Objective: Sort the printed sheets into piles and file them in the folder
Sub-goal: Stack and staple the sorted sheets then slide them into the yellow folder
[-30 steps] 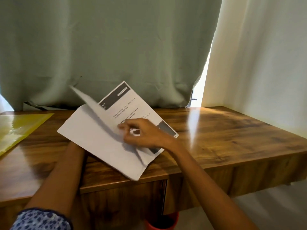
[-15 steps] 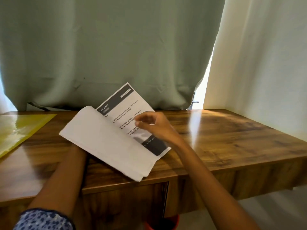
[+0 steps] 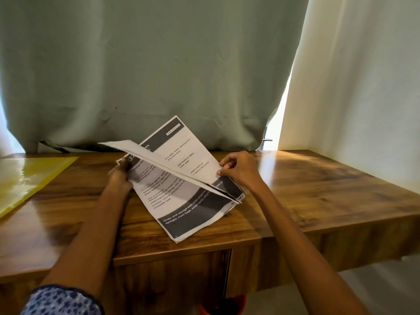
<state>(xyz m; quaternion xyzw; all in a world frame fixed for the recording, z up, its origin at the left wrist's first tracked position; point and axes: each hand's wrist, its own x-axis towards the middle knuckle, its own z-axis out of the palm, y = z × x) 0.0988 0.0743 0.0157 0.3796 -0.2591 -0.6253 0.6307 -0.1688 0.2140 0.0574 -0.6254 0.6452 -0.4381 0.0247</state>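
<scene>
— What had moved since a moment earlier?

— The blank backs that covered the stack had gone; a printed face now lay on top, one sheet stood lifted on edge between two others, and the right hand (image 3: 238,170) had left the middle of the page for its right edge.

— How were the hands set?

— The left hand (image 3: 119,176) gripped the far left corner of the white printed sheets with dark grey bands (image 3: 181,205), thumb on top. The right hand pinched the right edge of the raised rear sheet between thumb and curled fingers.

— And the sheets themselves?

— They sat on the glossy brown wooden desk (image 3: 318,189), near its front edge, fanned open from a shared corner at the right. The lowest lay flat, slightly overhanging the front.

— Anything else?

— A translucent yellow plastic folder (image 3: 29,178) lay flat at the desk's left end, well apart from the sheets. A grey-green curtain (image 3: 159,76) hung behind, a cream one (image 3: 363,87) to the right. A blue patterned sleeve (image 3: 61,301) showed on the left arm.
</scene>
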